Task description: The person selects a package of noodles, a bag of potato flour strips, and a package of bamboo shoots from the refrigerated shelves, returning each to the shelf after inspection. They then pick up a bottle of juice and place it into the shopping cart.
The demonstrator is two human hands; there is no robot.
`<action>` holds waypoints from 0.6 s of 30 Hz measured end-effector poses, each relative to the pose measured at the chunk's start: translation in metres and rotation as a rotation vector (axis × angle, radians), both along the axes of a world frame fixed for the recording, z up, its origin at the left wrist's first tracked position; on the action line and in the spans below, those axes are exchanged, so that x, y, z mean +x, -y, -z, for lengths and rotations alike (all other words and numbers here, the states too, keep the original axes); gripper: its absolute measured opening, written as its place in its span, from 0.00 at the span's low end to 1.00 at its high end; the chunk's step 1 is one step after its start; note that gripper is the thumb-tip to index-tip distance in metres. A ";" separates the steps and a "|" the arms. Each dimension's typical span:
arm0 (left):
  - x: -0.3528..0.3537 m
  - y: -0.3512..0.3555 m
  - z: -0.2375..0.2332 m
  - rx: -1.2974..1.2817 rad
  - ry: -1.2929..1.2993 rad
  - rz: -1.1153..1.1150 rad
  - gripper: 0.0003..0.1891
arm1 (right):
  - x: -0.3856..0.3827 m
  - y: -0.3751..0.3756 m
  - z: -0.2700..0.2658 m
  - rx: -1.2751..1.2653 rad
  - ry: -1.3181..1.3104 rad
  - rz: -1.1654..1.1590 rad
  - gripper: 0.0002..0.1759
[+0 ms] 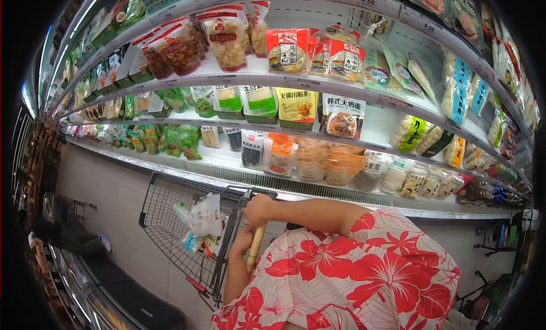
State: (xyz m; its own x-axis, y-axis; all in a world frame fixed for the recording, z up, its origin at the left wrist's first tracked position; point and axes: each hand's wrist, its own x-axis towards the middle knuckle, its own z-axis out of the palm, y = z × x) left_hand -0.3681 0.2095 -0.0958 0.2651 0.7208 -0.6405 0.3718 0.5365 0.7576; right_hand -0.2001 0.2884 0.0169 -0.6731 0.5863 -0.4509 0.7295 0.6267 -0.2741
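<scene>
A wire shopping cart point(170, 239) stands on the floor in front of my body. Its yellowish handle point(256, 247) runs up and down in the view, close to my red floral shirt. My right hand point(259, 209) is closed around the handle's upper end, beside the grey plastic corner of the cart. Below it, my left hand point(243, 241) is curled at the handle too, its fingers partly hidden. Inside the basket lie a whitish bag point(205, 216) and several small packages, including a blue and white one point(191, 242).
A long refrigerated shelf point(330, 135) curves across the top, with several tiers of packaged noodles and vegetables. Red-topped bags point(224, 37) stand on one tier. A dark display case point(136, 301) and a person's shoe point(104, 242) are at lower left. Another cart point(500, 239) is at right.
</scene>
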 end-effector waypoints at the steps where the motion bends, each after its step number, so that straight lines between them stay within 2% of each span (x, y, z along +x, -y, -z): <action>1: 0.002 0.002 -0.006 -0.002 0.040 -0.009 0.14 | -0.001 0.000 0.000 0.001 -0.002 -0.008 0.27; 3: 0.007 0.003 -0.019 0.001 0.079 -0.030 0.15 | -0.001 -0.001 0.000 -0.006 0.005 0.007 0.27; 6: 0.016 0.004 -0.048 -0.009 -0.061 -0.001 0.16 | -0.001 -0.001 0.000 -0.020 -0.007 0.011 0.27; 8: 0.005 0.004 -0.015 0.000 -0.020 0.000 0.16 | -0.001 -0.001 -0.001 -0.019 -0.011 0.015 0.26; 10: 0.007 0.005 -0.020 0.006 0.020 0.004 0.15 | -0.001 -0.001 0.000 -0.023 -0.015 0.023 0.26; 12: 0.012 0.003 -0.035 0.107 -0.033 0.027 0.15 | -0.001 -0.001 0.001 -0.008 -0.033 0.045 0.26; 14: 0.015 0.000 -0.050 0.085 -0.059 0.002 0.15 | -0.001 -0.002 0.001 0.003 -0.054 0.062 0.25; 16: 0.015 0.000 -0.043 0.062 -0.085 -0.020 0.15 | -0.001 -0.002 0.003 0.013 -0.075 0.081 0.25; 17: 0.013 -0.002 -0.027 0.042 -0.006 -0.052 0.14 | -0.001 -0.003 0.004 0.021 -0.083 0.081 0.25; 18: 0.016 -0.003 -0.034 0.021 0.073 -0.083 0.14 | -0.001 -0.003 0.003 0.030 -0.092 0.082 0.24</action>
State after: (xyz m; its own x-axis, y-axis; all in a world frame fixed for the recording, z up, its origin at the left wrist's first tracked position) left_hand -0.3519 0.2129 -0.0621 0.2492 0.7555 -0.6059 0.2701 0.5466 0.7926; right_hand -0.2010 0.2917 0.0136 -0.6600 0.6532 -0.3710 0.7512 0.5751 -0.3238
